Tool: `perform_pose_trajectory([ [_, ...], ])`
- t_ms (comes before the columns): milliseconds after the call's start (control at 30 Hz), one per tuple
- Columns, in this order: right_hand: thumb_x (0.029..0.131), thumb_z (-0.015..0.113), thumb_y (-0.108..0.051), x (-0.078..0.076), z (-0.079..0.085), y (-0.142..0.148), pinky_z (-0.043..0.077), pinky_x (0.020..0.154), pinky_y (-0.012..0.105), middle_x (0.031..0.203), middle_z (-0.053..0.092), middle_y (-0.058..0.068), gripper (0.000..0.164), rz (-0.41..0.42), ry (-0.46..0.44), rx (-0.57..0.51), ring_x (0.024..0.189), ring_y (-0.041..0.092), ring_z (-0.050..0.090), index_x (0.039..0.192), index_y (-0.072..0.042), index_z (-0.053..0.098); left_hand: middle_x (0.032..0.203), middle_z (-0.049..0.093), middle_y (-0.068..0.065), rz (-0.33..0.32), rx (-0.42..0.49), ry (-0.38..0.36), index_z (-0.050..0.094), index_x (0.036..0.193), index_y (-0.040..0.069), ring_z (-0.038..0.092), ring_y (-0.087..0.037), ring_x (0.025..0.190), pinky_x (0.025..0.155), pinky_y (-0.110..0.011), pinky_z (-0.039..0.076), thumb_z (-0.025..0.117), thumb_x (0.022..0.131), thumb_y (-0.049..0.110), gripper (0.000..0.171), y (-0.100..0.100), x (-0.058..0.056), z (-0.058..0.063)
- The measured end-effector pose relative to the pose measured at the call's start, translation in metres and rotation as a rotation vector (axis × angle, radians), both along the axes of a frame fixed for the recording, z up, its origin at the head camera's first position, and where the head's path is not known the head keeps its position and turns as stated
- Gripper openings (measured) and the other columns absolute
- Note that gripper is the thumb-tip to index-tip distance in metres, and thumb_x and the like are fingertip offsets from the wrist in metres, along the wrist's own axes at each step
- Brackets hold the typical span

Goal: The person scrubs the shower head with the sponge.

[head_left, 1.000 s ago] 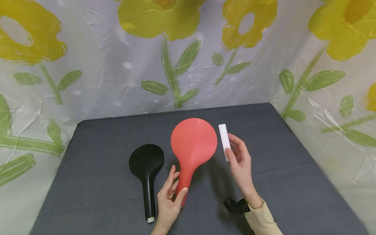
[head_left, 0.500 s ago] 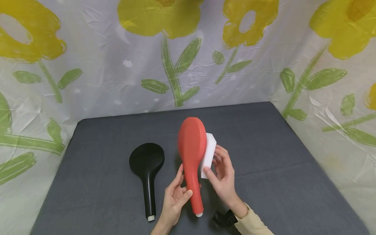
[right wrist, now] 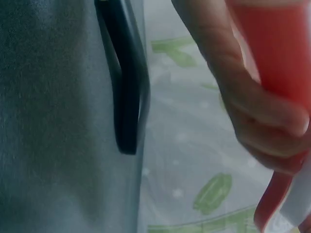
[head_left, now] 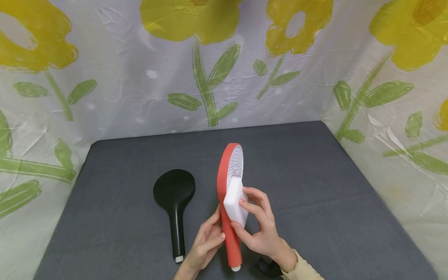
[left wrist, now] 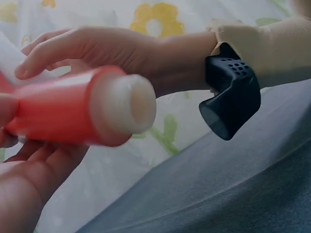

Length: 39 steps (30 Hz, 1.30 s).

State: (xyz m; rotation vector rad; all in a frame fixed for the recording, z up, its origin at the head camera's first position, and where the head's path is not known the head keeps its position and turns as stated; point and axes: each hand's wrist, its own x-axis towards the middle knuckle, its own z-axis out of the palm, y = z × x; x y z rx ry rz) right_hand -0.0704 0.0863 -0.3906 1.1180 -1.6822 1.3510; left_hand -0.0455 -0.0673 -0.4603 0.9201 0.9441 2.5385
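A red shower head (head_left: 222, 171) stands tilted up above the table, its pale nozzle face turned to the right. My left hand (head_left: 205, 245) grips its handle, with the thumb in front. In my right hand (head_left: 261, 229) a white sponge block (head_left: 235, 203) is pinched between thumb and fingers. The sponge overlaps the lower part of the nozzle face; whether it presses there I cannot tell. The left wrist view shows the handle's white hollow end (left wrist: 141, 104) close up. In the right wrist view, fingers of the left hand (right wrist: 257, 109) wrap the red handle.
A black shower head (head_left: 174, 192) lies on the grey cloth-covered table (head_left: 115, 217), left of my left hand. Behind and beside the table hangs a white curtain (head_left: 133, 85) with yellow flowers. A black wrist device (left wrist: 233, 92) sits by the right sleeve.
The red shower head has turned so its back no longer faces me and its nozzle face shows. My right hand has brought the sponge leftward and down to that face.
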Motion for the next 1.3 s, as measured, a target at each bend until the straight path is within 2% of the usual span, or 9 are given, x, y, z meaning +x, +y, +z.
perform_pose_trajectory([
  [200, 0.081, 0.062, -0.011, 0.000, 0.001, 0.003, 0.040, 0.078, 0.034, 0.110, 0.040, 0.034, 0.035, -0.035, 0.025, 0.044, 0.099, 0.033, 0.043, 0.110, 0.006, 0.053, 0.144, 0.005, -0.017, -0.082, 0.009, -0.019, -0.001, 0.140, 0.003, 0.040, -0.037, 0.115, 0.086, -0.054, 0.035, 0.019, 0.084, -0.017, 0.063, -0.003, -0.001, 0.001],
  [333, 0.081, 0.061, -0.011, 0.000, -0.002, 0.004, 0.039, 0.077, 0.036, 0.110, 0.041, 0.034, 0.034, -0.044, 0.031, 0.066, 0.098, 0.033, 0.043, 0.111, 0.004, 0.054, 0.143, 0.008, -0.018, -0.102, 0.023, -0.028, -0.001, 0.140, 0.002, 0.040, -0.036, 0.115, 0.087, -0.051, 0.037, 0.019, 0.086, -0.014, 0.060, -0.002, 0.000, -0.002],
  [400, 0.081, 0.061, -0.011, 0.000, -0.005, 0.005, 0.039, 0.078, 0.036, 0.110, 0.041, 0.033, 0.033, -0.056, 0.044, 0.086, 0.100, 0.034, 0.043, 0.110, 0.004, 0.055, 0.140, 0.016, -0.020, -0.080, 0.011, -0.022, 0.002, 0.140, -0.001, 0.042, -0.034, 0.113, 0.088, -0.049, 0.039, 0.021, 0.088, -0.011, 0.056, -0.002, 0.000, -0.003],
  [533, 0.082, 0.058, -0.012, -0.002, -0.013, 0.007, 0.038, 0.085, 0.038, 0.112, 0.043, 0.031, 0.029, -0.082, 0.109, 0.173, 0.105, 0.037, 0.043, 0.107, 0.002, 0.058, 0.122, 0.043, -0.020, -0.002, -0.051, -0.005, 0.025, 0.133, -0.008, 0.051, -0.027, 0.102, 0.082, -0.040, 0.046, 0.030, 0.091, -0.007, 0.043, -0.001, 0.000, -0.009],
  [633, 0.083, 0.055, -0.011, -0.003, -0.015, 0.009, 0.036, 0.090, 0.043, 0.113, 0.046, 0.029, 0.026, -0.091, 0.157, 0.253, 0.107, 0.039, 0.043, 0.106, 0.001, 0.060, 0.110, 0.053, -0.015, 0.021, -0.059, -0.014, 0.038, 0.125, -0.008, 0.056, -0.024, 0.094, 0.078, -0.037, 0.048, 0.034, 0.089, -0.008, 0.036, -0.001, 0.000, -0.012],
  [867, 0.085, 0.054, -0.013, -0.018, -0.005, 0.014, 0.037, 0.088, 0.045, 0.113, 0.047, 0.028, 0.027, -0.121, 0.209, 0.339, 0.105, 0.038, 0.045, 0.107, 0.001, 0.059, 0.109, 0.052, -0.020, -0.043, -0.016, -0.012, 0.030, 0.128, -0.011, 0.058, -0.028, 0.090, 0.073, -0.048, 0.048, 0.032, 0.090, -0.004, 0.039, 0.000, -0.004, -0.018],
  [1100, 0.084, 0.058, -0.021, -0.046, 0.000, 0.022, 0.036, 0.083, 0.044, 0.120, 0.044, 0.024, 0.036, -0.214, 0.074, 0.329, 0.107, 0.034, 0.043, 0.114, -0.002, 0.057, 0.105, 0.054, -0.021, -0.098, 0.002, -0.023, 0.021, 0.132, -0.013, 0.056, -0.027, 0.092, 0.073, -0.052, 0.046, 0.029, 0.089, -0.005, 0.044, 0.001, -0.002, -0.016],
  [1233, 0.085, 0.055, -0.024, -0.051, 0.001, 0.028, 0.034, 0.081, 0.046, 0.126, 0.040, 0.021, 0.039, -0.297, -0.043, 0.321, 0.110, 0.033, 0.040, 0.119, -0.004, 0.055, 0.105, 0.054, -0.021, -0.106, 0.006, -0.041, 0.022, 0.132, -0.012, 0.056, -0.027, 0.093, 0.074, -0.052, 0.045, 0.026, 0.088, -0.008, 0.044, -0.001, -0.001, -0.014],
  [1300, 0.085, 0.055, -0.024, -0.050, 0.001, 0.029, 0.034, 0.081, 0.046, 0.126, 0.040, 0.021, 0.039, -0.301, -0.054, 0.315, 0.110, 0.033, 0.039, 0.118, -0.004, 0.055, 0.106, 0.054, -0.021, -0.108, 0.003, -0.045, 0.021, 0.132, -0.012, 0.056, -0.027, 0.094, 0.074, -0.053, 0.045, 0.025, 0.088, -0.009, 0.045, -0.001, -0.001, -0.012],
])
